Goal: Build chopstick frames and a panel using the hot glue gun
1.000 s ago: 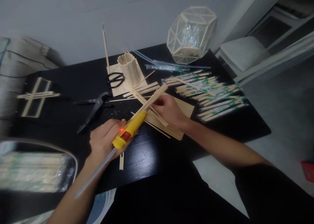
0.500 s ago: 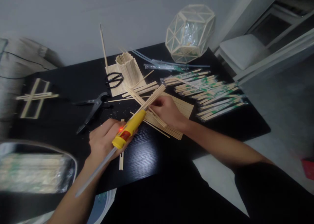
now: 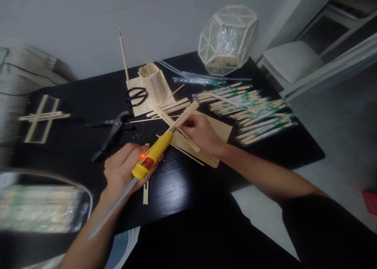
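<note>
My left hand (image 3: 120,171) is closed around a yellow glue gun (image 3: 151,154) with a red light lit; a clear glue stick trails back along my forearm. The gun's tip points up and right at a raised row of bamboo sticks (image 3: 184,118). My right hand (image 3: 200,133) pinches that row and holds it tilted over a flat mat of bamboo sticks (image 3: 206,153) on the black table (image 3: 176,186). Two short sticks (image 3: 145,192) lie just below my left hand.
Black pliers (image 3: 110,133) and black scissors (image 3: 137,96) lie left of the work. A stick-walled cup (image 3: 153,82) stands on a small stick panel. Wrapped chopsticks (image 3: 253,114) spread at right. A polyhedron stick frame (image 3: 226,39) sits at the back, a stick frame (image 3: 41,118) far left.
The glue gun's tip has crept slightly up and right, closer to the stick row held in my right hand. Everything else stays put.
</note>
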Action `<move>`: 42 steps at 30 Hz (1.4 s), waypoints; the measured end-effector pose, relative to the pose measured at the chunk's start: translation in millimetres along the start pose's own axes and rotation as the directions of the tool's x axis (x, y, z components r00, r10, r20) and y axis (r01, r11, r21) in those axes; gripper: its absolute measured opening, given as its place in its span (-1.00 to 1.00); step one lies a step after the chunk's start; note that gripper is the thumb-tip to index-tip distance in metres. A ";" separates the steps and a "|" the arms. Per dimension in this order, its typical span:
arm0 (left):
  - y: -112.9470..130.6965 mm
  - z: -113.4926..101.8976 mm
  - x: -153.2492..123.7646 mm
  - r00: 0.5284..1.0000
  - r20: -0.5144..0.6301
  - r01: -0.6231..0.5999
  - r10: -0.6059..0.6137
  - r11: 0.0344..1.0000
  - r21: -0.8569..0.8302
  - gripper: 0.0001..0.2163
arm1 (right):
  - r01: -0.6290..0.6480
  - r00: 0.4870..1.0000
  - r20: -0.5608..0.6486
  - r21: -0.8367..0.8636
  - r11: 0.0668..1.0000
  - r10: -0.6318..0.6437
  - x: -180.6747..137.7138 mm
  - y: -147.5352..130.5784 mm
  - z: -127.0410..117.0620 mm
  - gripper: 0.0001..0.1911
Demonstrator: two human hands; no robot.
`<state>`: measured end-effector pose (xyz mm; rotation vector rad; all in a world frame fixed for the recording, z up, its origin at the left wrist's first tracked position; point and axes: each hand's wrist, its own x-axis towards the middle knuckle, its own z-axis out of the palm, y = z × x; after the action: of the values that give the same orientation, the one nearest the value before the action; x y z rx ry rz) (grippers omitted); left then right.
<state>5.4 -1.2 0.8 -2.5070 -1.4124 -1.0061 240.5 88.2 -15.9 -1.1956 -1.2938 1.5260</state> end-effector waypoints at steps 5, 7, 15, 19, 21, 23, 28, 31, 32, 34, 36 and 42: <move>2.4 1.3 -0.8 0.998 -0.050 0.021 -0.023 0.999 -0.032 -0.85 | 0.009 1.000 -0.002 -0.005 1.000 -0.009 0.7 0.3 0.0 -0.87; 2.1 1.9 -1.8 0.999 -0.038 0.021 -0.023 0.999 -0.043 -0.83 | 0.012 1.000 0.002 -0.013 1.000 -0.011 0.5 0.6 0.4 -0.89; -3.5 0.0 -3.8 0.999 0.036 -0.001 0.003 0.999 -0.041 -0.79 | 0.006 1.000 0.003 -0.037 0.999 -0.006 -0.1 2.4 0.4 -0.87; -1.1 -0.8 -2.0 1.000 0.030 0.001 0.001 0.999 -0.040 -0.81 | -0.001 1.000 0.007 -0.032 0.999 0.001 -0.3 1.7 -0.3 -0.83; 0.0 -0.5 -1.4 1.000 0.009 0.003 -0.003 0.999 -0.037 -0.83 | -0.006 1.000 0.016 -0.014 1.000 0.006 -0.5 0.6 -0.2 -0.76; 0.6 0.3 -1.6 1.000 -0.014 0.002 -0.003 0.999 -0.032 -0.82 | -0.013 1.000 0.028 0.012 1.000 0.013 -0.6 -0.5 0.2 -0.70; 1.7 2.5 -2.8 0.999 -0.009 0.047 -0.047 0.998 -0.034 -0.82 | -0.010 1.000 0.026 0.027 1.000 0.009 -0.5 -1.2 0.4 -0.68; 2.3 2.7 -1.6 0.999 -0.005 0.053 -0.053 0.998 -0.030 -0.85 | -0.012 1.000 0.023 0.017 1.000 0.011 -0.3 0.0 -0.1 -0.72; 2.1 2.7 -1.1 0.999 0.000 0.042 -0.042 0.999 -0.034 -0.87 | -0.013 1.000 0.023 0.021 1.000 0.012 -0.2 0.6 -0.2 -0.74; 1.4 3.0 -0.4 1.000 0.001 0.021 -0.021 0.999 -0.048 -0.90 | -0.018 0.999 0.030 0.039 0.999 0.017 0.0 1.7 -0.1 -0.76; 0.7 3.8 0.0 1.000 -0.013 0.020 -0.020 0.998 -0.058 -0.90 | -0.021 0.999 0.036 0.054 0.998 0.019 0.2 2.4 0.2 -0.74; 1.0 5.2 3.0 0.999 -0.040 0.002 -0.006 0.995 -0.095 -0.88 | -0.009 0.999 0.044 0.033 0.999 0.008 0.0 1.7 0.4 -0.63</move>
<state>9.8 2.4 -1.2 -2.5345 -1.3909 -1.1445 240.1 87.9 -17.6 -1.1532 -1.2883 1.5823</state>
